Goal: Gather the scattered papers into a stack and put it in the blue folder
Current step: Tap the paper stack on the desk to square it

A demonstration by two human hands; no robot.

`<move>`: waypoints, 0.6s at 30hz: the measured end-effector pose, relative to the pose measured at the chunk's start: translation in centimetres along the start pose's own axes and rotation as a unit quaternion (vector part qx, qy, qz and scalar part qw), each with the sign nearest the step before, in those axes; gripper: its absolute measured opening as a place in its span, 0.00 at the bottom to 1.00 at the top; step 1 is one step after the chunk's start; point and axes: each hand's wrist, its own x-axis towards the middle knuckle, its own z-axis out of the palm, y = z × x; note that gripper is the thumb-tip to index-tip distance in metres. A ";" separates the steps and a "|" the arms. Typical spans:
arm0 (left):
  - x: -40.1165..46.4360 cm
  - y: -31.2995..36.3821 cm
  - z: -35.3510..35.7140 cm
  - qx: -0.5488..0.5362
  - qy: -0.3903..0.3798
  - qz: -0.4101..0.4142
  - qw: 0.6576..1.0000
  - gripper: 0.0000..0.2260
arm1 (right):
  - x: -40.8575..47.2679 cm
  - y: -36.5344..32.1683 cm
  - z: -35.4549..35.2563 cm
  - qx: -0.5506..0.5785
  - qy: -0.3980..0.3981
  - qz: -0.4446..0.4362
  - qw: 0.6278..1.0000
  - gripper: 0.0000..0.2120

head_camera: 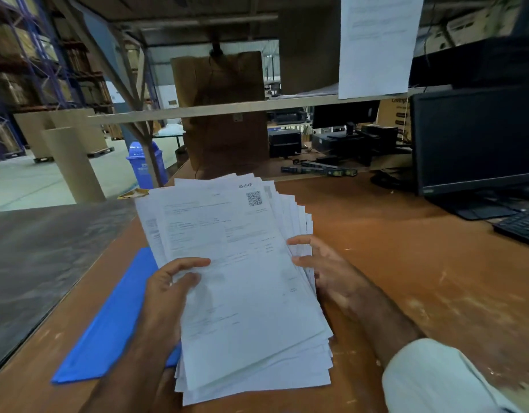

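A loose, fanned stack of white printed papers [242, 278] is held above the brown desk, its edges uneven and its top sheet bearing a QR code. My left hand [168, 290] grips the stack's left edge, thumb on top. My right hand [323, 269] holds the right edge with fingers curled around the fanned sheets. The blue folder [114, 323] lies flat and closed on the desk at the left, partly hidden under the papers and my left forearm.
The wooden desk [421, 278] extends right. A black monitor [477, 138] and keyboard [522, 228] stand at the far right. A shelf board [227, 107] crosses above, with a sheet [379, 43] hanging from it. A dark surface [34, 248] borders the desk's left edge.
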 end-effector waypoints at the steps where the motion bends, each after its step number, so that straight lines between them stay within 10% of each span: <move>1: -0.1 0.1 0.4 -0.004 -0.002 0.010 1.000 0.12 | -0.2 -0.2 0.0 0.032 -0.001 -0.010 0.999 0.16; 18: 4.3 9.7 13.1 0.044 -0.161 0.149 0.975 0.20 | -3.1 -12.9 -7.5 -0.200 0.103 -0.182 0.957 0.16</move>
